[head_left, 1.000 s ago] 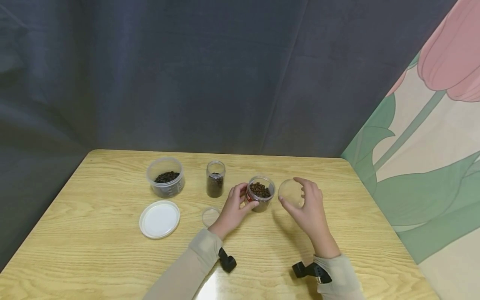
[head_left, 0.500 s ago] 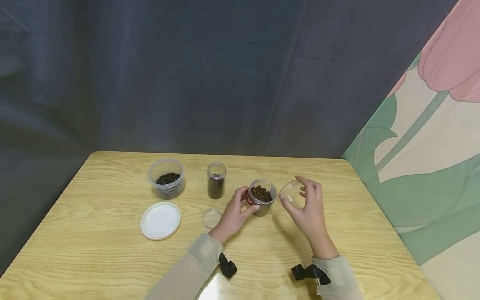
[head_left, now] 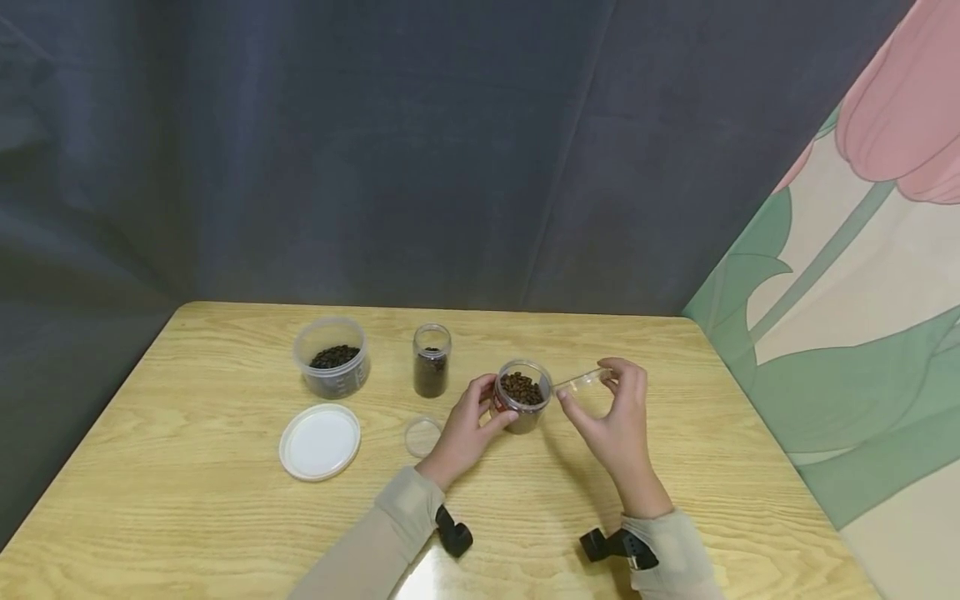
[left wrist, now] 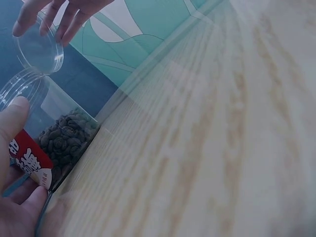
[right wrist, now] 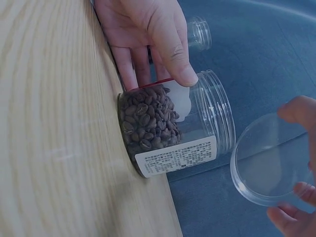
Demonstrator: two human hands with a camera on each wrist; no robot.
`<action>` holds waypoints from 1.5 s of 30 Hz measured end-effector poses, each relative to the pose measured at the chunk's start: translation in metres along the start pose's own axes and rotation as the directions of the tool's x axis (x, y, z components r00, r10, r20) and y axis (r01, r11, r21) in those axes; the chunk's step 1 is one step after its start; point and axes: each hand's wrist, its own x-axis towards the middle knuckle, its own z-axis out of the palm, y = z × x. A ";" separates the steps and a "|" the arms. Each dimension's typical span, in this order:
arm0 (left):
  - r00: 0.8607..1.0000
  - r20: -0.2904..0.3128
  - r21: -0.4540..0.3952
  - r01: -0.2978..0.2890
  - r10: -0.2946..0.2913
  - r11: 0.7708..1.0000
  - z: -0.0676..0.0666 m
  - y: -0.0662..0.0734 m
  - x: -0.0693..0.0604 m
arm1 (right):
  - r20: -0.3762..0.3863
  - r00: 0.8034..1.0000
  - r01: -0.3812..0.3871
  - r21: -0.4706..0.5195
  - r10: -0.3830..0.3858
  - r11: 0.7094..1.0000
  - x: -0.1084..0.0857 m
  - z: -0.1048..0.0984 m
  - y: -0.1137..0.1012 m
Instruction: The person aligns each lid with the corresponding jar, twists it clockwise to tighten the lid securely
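Observation:
A clear jar (head_left: 527, 422) part-filled with brown coffee beans (right wrist: 148, 118) stands upright on the table, its mouth uncovered. My left hand (head_left: 465, 429) grips the jar's left side, thumb in front and fingers curled behind. A red label (left wrist: 30, 160) shows in the left wrist view, and a white printed label (right wrist: 177, 157) in the right wrist view. To the right of the jar's mouth, my right hand (head_left: 621, 425) pinches a clear round lid (right wrist: 261, 160) by its edge. The lid is tilted, close to the jar's rim; whether they touch I cannot tell.
A taller clear jar (head_left: 431, 375) of dark beans stands left of my left hand. Farther left are a translucent tub (head_left: 337, 382) of dark beans and a white lid (head_left: 320, 442). A small clear lid (head_left: 422, 436) lies beside my left wrist. A dark curtain (head_left: 375, 167) hangs behind the table.
The clear lid in my right hand has turned from facing the head camera to nearly edge-on. My left hand stays around the jar, which has shifted slightly nearer.

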 end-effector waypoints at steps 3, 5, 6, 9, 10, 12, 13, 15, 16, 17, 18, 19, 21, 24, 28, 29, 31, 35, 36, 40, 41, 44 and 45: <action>1.000 0.000 0.008 -0.003 0.003 1.000 0.000 -0.001 0.000 | -0.009 1.000 0.025 0.010 -0.025 1.000 0.000 0.000 0.000; 1.000 0.001 0.010 -0.005 0.005 1.000 0.000 0.000 0.000 | -0.020 0.999 0.044 0.016 -0.044 0.999 0.000 0.000 0.001; 1.000 0.003 0.011 -0.003 0.003 1.000 0.000 0.000 -0.001 | -0.024 0.998 0.050 0.019 -0.049 0.999 0.000 0.001 0.001; 1.000 0.010 0.006 0.001 -0.001 1.000 0.000 0.000 -0.002 | -0.035 0.998 0.058 0.031 -0.057 0.998 -0.001 0.002 0.002; 1.000 0.011 0.005 0.004 -0.004 1.000 0.000 0.000 -0.002 | -0.038 0.998 0.059 0.035 -0.058 0.998 -0.001 0.003 0.003; 1.000 0.015 -0.002 0.007 -0.007 1.000 0.000 0.000 -0.003 | -0.033 0.998 0.054 0.044 -0.053 0.998 -0.001 0.004 0.003; 1.000 0.015 -0.005 0.011 -0.011 1.000 0.000 -0.001 -0.003 | -0.030 0.998 0.053 0.049 -0.051 0.997 -0.002 0.005 0.003; 1.000 0.017 -0.009 0.013 -0.013 1.000 0.000 -0.001 -0.002 | -0.021 0.998 0.053 0.054 -0.052 0.997 -0.002 0.006 0.002; 1.000 0.019 -0.012 0.015 -0.014 1.000 0.000 -0.001 -0.002 | -0.017 0.999 0.053 0.054 -0.052 0.997 -0.003 0.007 0.002; 1.000 0.020 -0.012 0.015 -0.015 1.000 0.000 -0.001 -0.002 | -0.010 0.999 0.052 0.054 -0.052 0.997 -0.004 0.008 0.002; 1.000 0.023 -0.012 0.019 -0.018 1.000 0.000 -0.001 -0.002 | -0.005 0.999 0.053 0.055 -0.053 0.997 -0.005 0.008 0.002; 0.999 0.025 -0.010 0.021 -0.021 1.000 0.000 -0.002 -0.002 | 0.002 0.999 0.054 0.055 -0.054 0.997 -0.005 0.009 0.002; 0.999 0.028 -0.010 0.017 -0.017 1.000 0.000 -0.002 -0.002 | 0.019 0.999 0.050 0.055 -0.051 0.997 -0.007 0.010 0.003; 0.999 0.032 -0.014 0.013 -0.012 1.000 -0.001 -0.003 -0.002 | 0.045 0.997 0.053 0.059 -0.056 0.997 -0.008 0.013 0.004; 0.999 0.039 -0.028 0.012 -0.010 1.000 -0.002 -0.003 -0.003 | 0.080 0.995 0.057 0.055 -0.061 0.997 -0.009 0.015 0.004; 0.999 0.042 -0.028 0.013 -0.012 1.000 -0.003 -0.003 -0.003 | 0.088 0.994 0.057 0.053 -0.061 0.997 -0.010 0.015 0.004; 0.999 0.048 -0.028 0.014 -0.013 1.000 -0.003 -0.002 -0.003 | 0.104 0.993 0.056 0.042 -0.060 0.998 -0.011 0.016 0.003; 0.998 0.054 -0.017 0.012 -0.011 1.000 -0.003 -0.002 -0.003 | 0.138 0.988 0.068 0.023 -0.070 0.997 -0.013 0.018 0.002; 0.998 0.055 -0.014 0.012 -0.011 1.000 -0.003 -0.002 -0.003 | 0.147 0.986 0.073 0.018 -0.075 0.997 -0.013 0.018 0.002; 0.998 0.066 -0.010 0.017 -0.016 1.000 -0.004 -0.001 -0.003 | 0.166 0.982 0.095 0.005 -0.095 0.995 -0.014 0.022 0.003; 0.997 0.069 -0.009 0.019 -0.018 1.000 -0.004 0.000 -0.003 | 0.168 0.981 0.099 0.000 -0.098 0.995 -0.014 0.023 0.003; 0.997 0.076 -0.012 0.022 -0.021 1.000 -0.005 0.001 -0.004 | 0.182 0.978 0.107 -0.009 -0.104 0.994 -0.015 0.025 0.004; 0.997 0.076 -0.013 0.022 -0.021 1.000 -0.005 0.001 -0.004 | 0.190 0.976 0.109 -0.009 -0.105 0.994 -0.015 0.026 0.004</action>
